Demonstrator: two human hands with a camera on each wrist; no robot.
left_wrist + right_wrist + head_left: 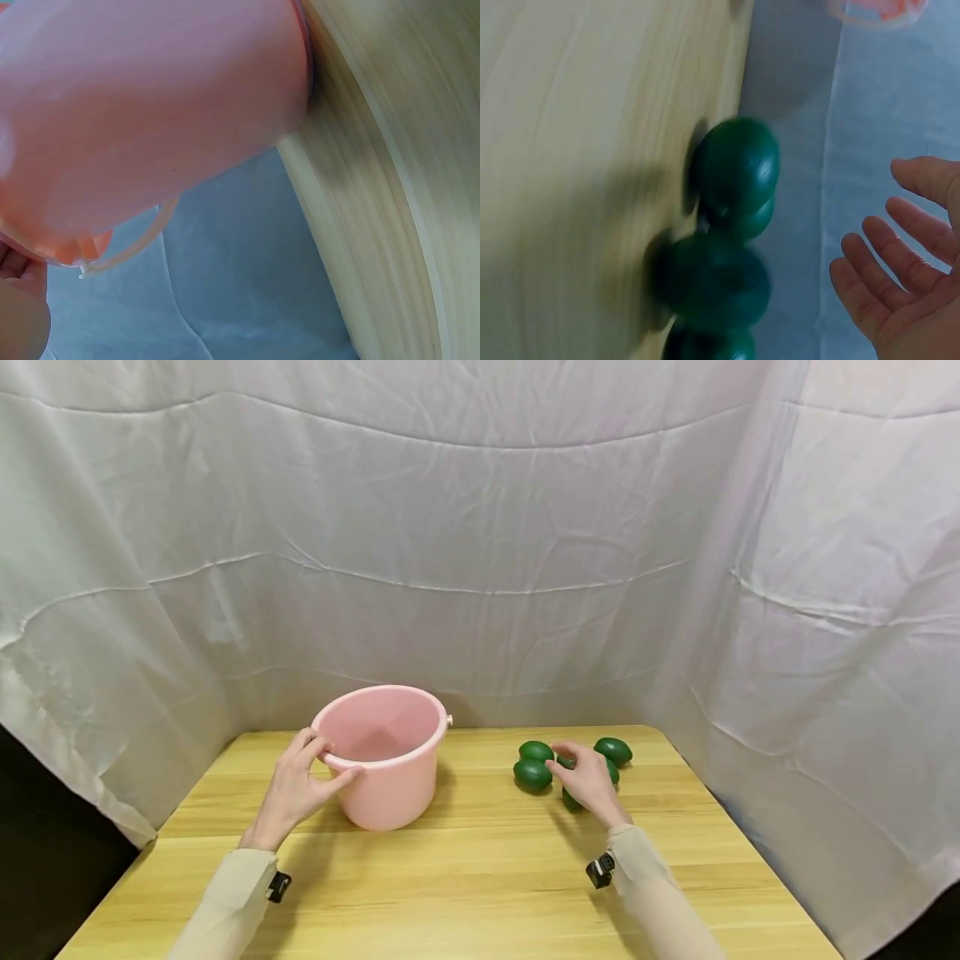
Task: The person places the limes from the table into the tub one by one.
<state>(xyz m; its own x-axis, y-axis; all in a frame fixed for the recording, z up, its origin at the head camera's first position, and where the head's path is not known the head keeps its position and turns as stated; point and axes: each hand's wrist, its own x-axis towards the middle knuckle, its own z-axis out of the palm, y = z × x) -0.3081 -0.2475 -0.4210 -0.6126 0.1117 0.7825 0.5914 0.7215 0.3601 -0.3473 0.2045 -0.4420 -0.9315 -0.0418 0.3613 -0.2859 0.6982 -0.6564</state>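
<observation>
A pink bucket (390, 789) stands upright on the left part of the wooden table. My left hand (292, 785) grips its near left rim, with the fingers over the edge and the thumb outside; in the left wrist view only part of that hand (22, 300) shows beside the bucket wall (165, 112). On the right lies a group of dark green avocados (533, 775), smooth and oval. Above them hovers my right hand (588, 781), partly covering several. In the right wrist view the right hand (907, 277) has its fingers spread and holds nothing, apart from the avocados (739, 165).
The wooden table (450, 893) ends at a back edge close behind the bucket and avocados. White cloth (487, 527) hangs around the back and sides. A pale handle (142, 244) hangs at the bucket's side.
</observation>
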